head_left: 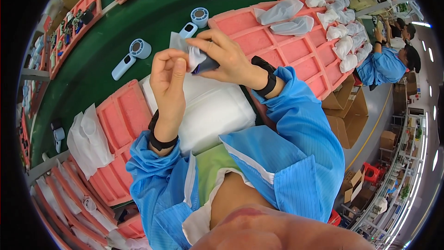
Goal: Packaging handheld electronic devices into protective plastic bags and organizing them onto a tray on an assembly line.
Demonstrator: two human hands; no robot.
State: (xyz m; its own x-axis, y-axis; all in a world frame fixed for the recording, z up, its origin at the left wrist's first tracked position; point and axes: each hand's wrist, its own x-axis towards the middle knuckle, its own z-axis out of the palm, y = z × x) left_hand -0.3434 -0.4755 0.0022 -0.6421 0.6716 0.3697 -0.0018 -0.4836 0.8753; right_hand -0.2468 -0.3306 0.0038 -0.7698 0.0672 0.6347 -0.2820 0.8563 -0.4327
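The person's two hands meet in front of the chest, above the stack of white sheets (pixel 217 118). The right hand (pixel 226 55) comes in from the right side, with its back turned upward and the wrist a little bent; the fingers curve over and grasp a dark object (pixel 209 65), which lies under the palm, partly inside a whitish plastic wrapper (pixel 196 57). The index finger of this hand reaches out to the left, over the wrapper.

The left hand (pixel 170 76) stands more upright, its forearm rising from below and its fingers bent toward the right hand. Its thumb and fingertips are at the wrapper's left edge; whether they pinch it firmly, I cannot tell. Both wrists wear a black band, and the blue sleeves are pushed back.

Beyond the hands, light blue fans (pixel 123 67) lie on the green belt (pixel 173 1). A pink tray (pixel 259 48) is on the right, another pink tray (pixel 132 109) on the left.
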